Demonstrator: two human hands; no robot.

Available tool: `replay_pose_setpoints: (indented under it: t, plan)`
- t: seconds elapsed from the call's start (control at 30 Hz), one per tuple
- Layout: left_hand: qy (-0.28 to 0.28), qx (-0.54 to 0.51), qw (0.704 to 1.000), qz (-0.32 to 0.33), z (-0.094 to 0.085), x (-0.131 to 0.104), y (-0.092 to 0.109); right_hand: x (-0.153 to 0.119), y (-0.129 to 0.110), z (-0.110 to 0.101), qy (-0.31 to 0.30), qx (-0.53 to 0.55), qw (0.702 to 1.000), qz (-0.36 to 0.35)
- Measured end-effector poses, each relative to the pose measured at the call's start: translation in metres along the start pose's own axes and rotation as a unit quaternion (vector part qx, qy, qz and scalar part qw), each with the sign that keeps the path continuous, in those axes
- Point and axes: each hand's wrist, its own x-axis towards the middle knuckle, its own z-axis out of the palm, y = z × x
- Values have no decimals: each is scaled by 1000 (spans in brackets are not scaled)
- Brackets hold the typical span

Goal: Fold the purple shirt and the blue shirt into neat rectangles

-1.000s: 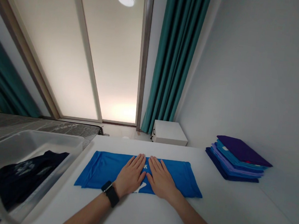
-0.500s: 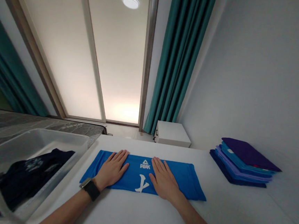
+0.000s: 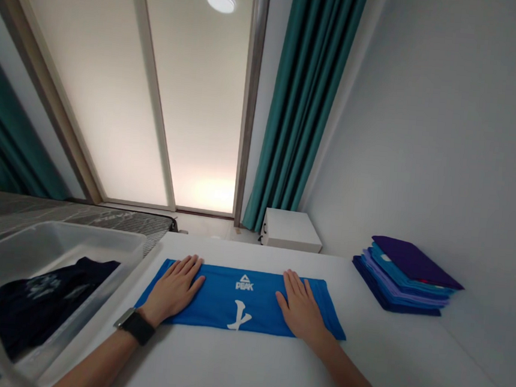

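A blue shirt [image 3: 259, 314], folded into a wide flat strip with a white PEAK logo and part of a white character on it, lies on the white table [image 3: 224, 371]. My left hand [image 3: 172, 291] rests flat on its left part, fingers outstretched and pointing away from me; a dark watch [image 3: 135, 325] is on that wrist. Toward the right end of the cloth, my right hand [image 3: 303, 306] presses palm down with its fingers extended. Neither hand grasps anything.
To the right stands a stack of folded clothes [image 3: 404, 278] in purple, blue and navy, close to the wall. On the left, a clear plastic bin [image 3: 133, 249] contains dark clothing [image 3: 45, 295]. Beyond the table's far edge are a white cabinet [image 3: 291, 228] and a green curtain [image 3: 302, 101].
Both hands have slid outward over the blue shirt, the left toward its left end and the right toward its right end. The view has shifted slightly to the right.
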Motion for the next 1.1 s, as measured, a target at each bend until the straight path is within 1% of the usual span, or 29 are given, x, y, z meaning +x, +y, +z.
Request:
replay_pose_setpoints:
  t: [0.1, 0.2, 0.37, 0.5, 0.63, 0.7, 0.73, 0.8, 0.87, 0.9, 0.97, 1.0, 1.03, 1.1]
  plan:
    - [3, -9, 1000, 2, 0, 2, 0, -8, 22, -1, 3, -20, 999, 36]
    - [5, -10, 1000, 0, 0, 3, -1, -13, 33, 1, 6, -33, 998, 56]
    - [-1, 3, 1000, 8, 4, 6, -3, -10, 37, 3, 10, -42, 998, 54]
    - [2, 13, 1000, 3, 7, 10, -5, -1, 38, 1, -6, -45, 998, 52]
    - [5, 25, 1000, 0, 2, 11, -4, 2, 38, 0, -20, -49, 997, 57]
    - [17, 37, 999, 2, -5, 9, 5, 2, 38, 0, -22, -52, 997, 59]
    - [28, 41, 999, 6, -8, 8, 12, 1, 38, 0, -21, -53, 997, 59]
    - [51, 37, 998, 31, -15, 7, 34, 1, 38, 1, -17, -54, 997, 58]
    - [60, 19, 995, 79, -18, 6, 60, 1, 37, 1, -14, -53, 997, 56]
    - [64, 9, 992, 108, -18, 6, 72, 1, 38, 1, -15, -52, 997, 56]
    - [58, -4, 990, 131, -14, 7, 88, 1, 38, 1, -20, -49, 997, 59]
    - [49, -5, 991, 125, -12, 8, 90, 1, 38, 1, -22, -49, 997, 61]
    - [41, -4, 993, 112, -9, 8, 88, 1, 38, 2, -23, -49, 997, 62]
    - [29, 2, 997, 75, -5, 5, 71, 2, 39, 3, -22, -50, 997, 62]
